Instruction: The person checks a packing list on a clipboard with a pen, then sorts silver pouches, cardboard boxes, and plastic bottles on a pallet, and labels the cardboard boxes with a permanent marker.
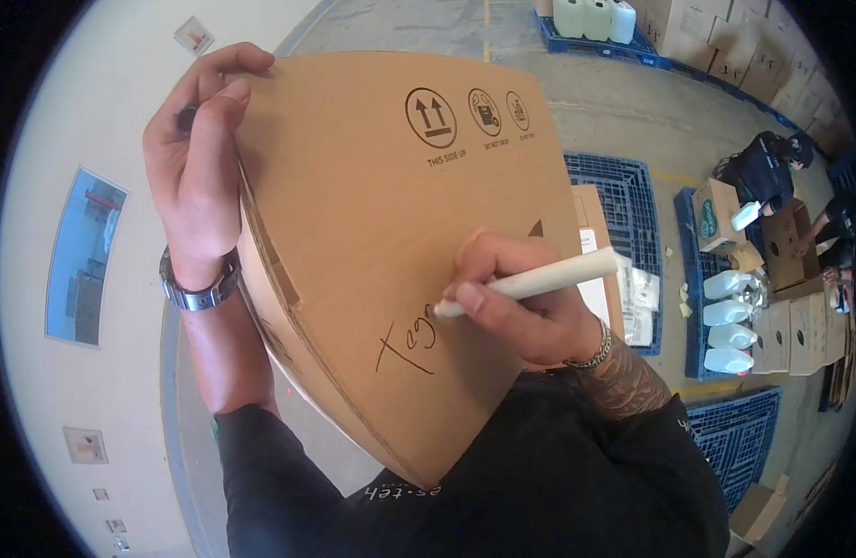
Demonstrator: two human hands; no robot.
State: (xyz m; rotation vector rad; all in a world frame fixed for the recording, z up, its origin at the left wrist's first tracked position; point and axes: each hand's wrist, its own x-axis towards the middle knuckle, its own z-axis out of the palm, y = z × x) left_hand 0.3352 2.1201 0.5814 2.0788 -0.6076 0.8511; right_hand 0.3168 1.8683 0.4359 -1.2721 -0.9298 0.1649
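Note:
A large brown cardboard box (372,205) fills the middle of the head view, tilted, with printed handling symbols and "THIS SIDE UP" near its top. My left hand (200,153) grips the box by its upper left edge, the thumb along the edge and fingers curled. Between the thumb and fingers of my right hand (521,307) is a white marker (563,276), its tip at the cardboard. Black handwritten letters (407,342), reading roughly "Xeg", end right at the marker tip.
Blue pallets (623,223) stand on the floor at the right, one bearing several pale jugs (728,312). Two people, one in a dark shirt (768,167), work among open boxes (789,244) there. Stacked cartons (716,37) line the top right; a white wall (102,372) runs along the left.

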